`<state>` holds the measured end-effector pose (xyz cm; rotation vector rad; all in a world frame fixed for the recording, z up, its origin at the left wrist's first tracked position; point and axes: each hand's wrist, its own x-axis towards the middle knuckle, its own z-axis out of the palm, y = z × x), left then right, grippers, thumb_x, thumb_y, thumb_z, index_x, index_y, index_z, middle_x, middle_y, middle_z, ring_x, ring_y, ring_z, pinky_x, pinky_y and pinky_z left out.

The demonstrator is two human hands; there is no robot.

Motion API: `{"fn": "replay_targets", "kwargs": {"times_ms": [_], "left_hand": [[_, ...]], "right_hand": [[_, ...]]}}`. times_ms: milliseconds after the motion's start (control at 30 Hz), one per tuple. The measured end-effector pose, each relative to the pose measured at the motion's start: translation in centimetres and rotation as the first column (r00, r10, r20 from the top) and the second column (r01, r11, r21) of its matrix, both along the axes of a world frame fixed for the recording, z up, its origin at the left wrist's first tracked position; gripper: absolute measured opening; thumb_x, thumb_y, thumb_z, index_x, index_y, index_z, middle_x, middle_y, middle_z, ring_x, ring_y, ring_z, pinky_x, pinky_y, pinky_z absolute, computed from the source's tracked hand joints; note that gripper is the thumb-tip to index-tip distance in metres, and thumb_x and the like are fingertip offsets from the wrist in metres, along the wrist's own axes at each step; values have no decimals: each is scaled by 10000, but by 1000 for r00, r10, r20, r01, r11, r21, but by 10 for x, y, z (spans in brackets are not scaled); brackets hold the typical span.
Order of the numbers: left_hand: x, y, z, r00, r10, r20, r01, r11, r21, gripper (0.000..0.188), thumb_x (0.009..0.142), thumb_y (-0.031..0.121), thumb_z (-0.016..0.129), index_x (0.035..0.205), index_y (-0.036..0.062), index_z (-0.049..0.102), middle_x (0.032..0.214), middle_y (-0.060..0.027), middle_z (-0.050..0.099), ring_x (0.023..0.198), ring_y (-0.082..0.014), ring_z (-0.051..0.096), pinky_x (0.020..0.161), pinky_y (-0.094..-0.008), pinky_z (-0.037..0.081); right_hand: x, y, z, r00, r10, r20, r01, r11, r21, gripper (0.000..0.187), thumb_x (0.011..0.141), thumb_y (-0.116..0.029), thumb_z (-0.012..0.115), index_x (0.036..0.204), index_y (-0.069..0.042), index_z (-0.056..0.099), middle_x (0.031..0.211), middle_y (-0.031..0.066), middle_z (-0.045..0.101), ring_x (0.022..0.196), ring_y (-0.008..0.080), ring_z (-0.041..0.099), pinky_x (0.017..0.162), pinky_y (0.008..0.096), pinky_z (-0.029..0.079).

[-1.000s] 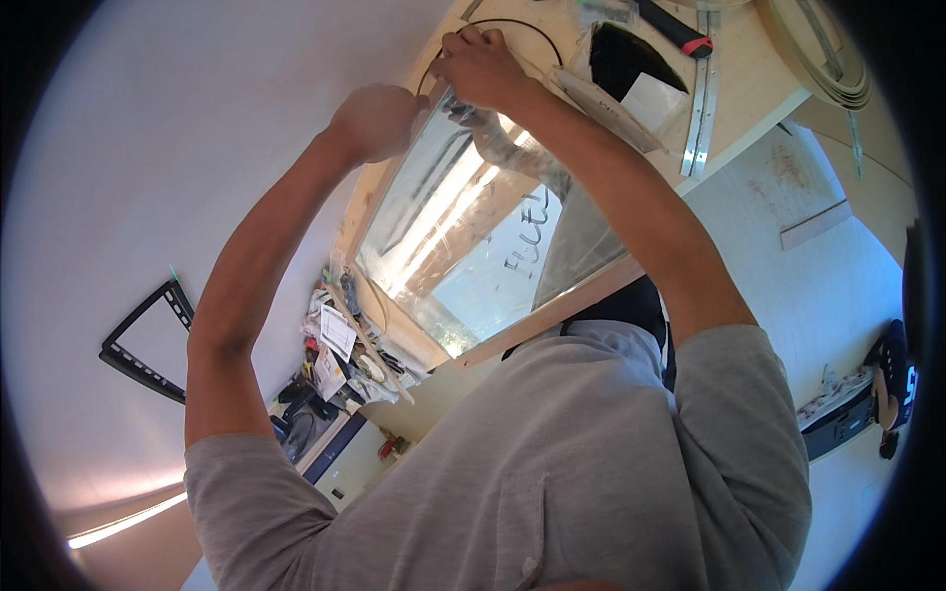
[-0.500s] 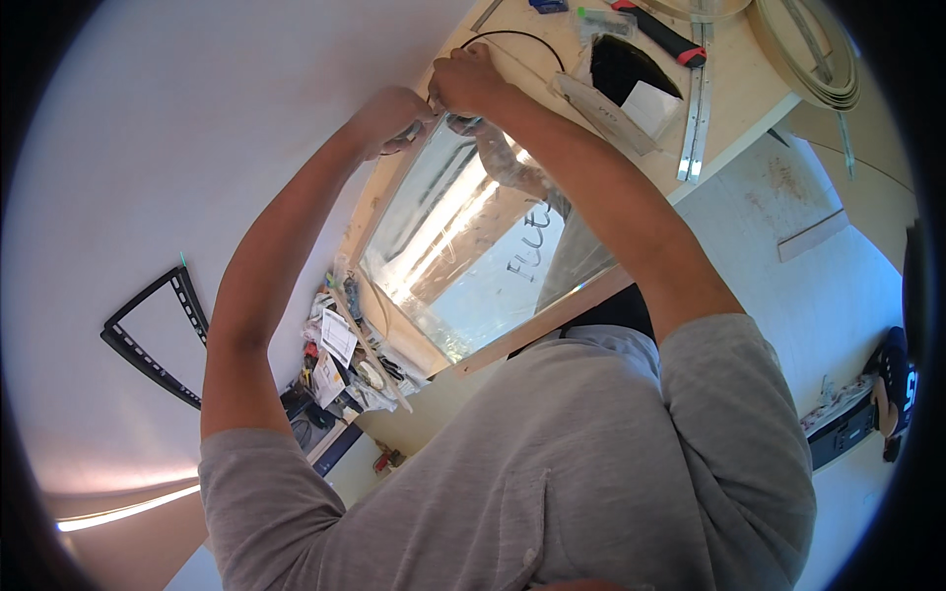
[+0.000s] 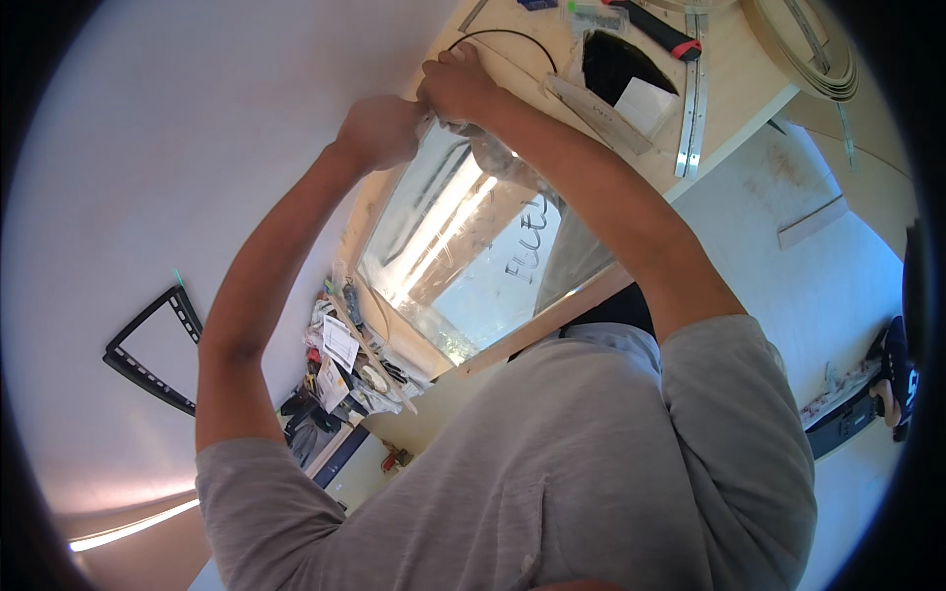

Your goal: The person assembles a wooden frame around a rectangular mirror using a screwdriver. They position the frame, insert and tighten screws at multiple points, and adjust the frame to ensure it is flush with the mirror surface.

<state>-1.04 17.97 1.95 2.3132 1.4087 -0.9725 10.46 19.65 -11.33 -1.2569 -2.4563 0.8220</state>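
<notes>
A shiny, mirror-like panel (image 3: 463, 256) in a pale wooden frame (image 3: 537, 330) lies before me, with a bright strip of light and dark handwriting showing in it. At its far left corner my two hands meet. My left hand (image 3: 382, 133), slightly blurred, is curled with its fingers mostly hidden. Bent fingers of my right hand (image 3: 459, 87) close at the same corner, touching or nearly touching the left. What either one grips is too small to make out. A thin black cable (image 3: 512, 32) arcs from beside my right hand across the wooden tabletop (image 3: 729, 113).
Right of my hands lie a black piece (image 3: 623, 67), a white card (image 3: 647, 103), metal strips (image 3: 693, 118), a red-black handle (image 3: 670, 37) and coiled edging band (image 3: 833, 84). Left of the panel is a cluttered pile (image 3: 340, 345). A black bracket-like frame (image 3: 153, 345) appears far left.
My left hand has turned and moved up against my right hand, its fingers now hidden. The right hand has shifted slightly left. The panel has stayed in place.
</notes>
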Motion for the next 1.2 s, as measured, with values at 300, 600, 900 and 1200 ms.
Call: {"fn": "replay_targets", "kwargs": {"times_ms": [300, 600, 900, 1200], "left_hand": [[-10, 5, -18, 668, 737, 102, -710, 672, -213, 311, 760, 143, 708, 1036, 1, 687, 719, -107, 645, 612, -199, 614, 605, -348, 498], [-10, -9, -5, 998, 13, 56, -19, 995, 94, 242, 814, 190, 688, 1032, 93, 725, 864, -121, 718, 723, -294, 683, 632, -409, 522], [-15, 9, -22, 824, 558, 97, -541, 826, -160, 257, 764, 124, 665, 1003, 43, 711, 799, -148, 683, 666, -250, 648, 643, -384, 513], [-10, -10, -8, 985, 126, 122, -138, 985, 100, 352, 787, 169, 711, 1103, 19, 681, 792, -128, 684, 640, -262, 652, 613, -377, 504]], "right_hand": [[-2, -3, -3, 1000, -8, -17, 9, 1000, 18, 137, 829, -234, 677, 894, -267, 793, 1131, 51, 611, 1244, 277, 500, 1145, 608, 179], [2, 0, 3, 1000, -1, -30, 2, 1000, 4, 131, 833, -223, 681, 882, -283, 786, 1132, 47, 603, 1251, 270, 495, 1155, 615, 177], [-1, -2, -4, 1000, 6, 0, -6, 1000, 14, 149, 809, -236, 708, 911, -308, 789, 1120, 47, 608, 1248, 265, 497, 1156, 608, 177], [4, 1, 0, 998, 30, -50, -28, 999, 32, 210, 885, -237, 611, 987, -204, 791, 1167, 70, 634, 1238, 284, 519, 1136, 654, 195]]}}
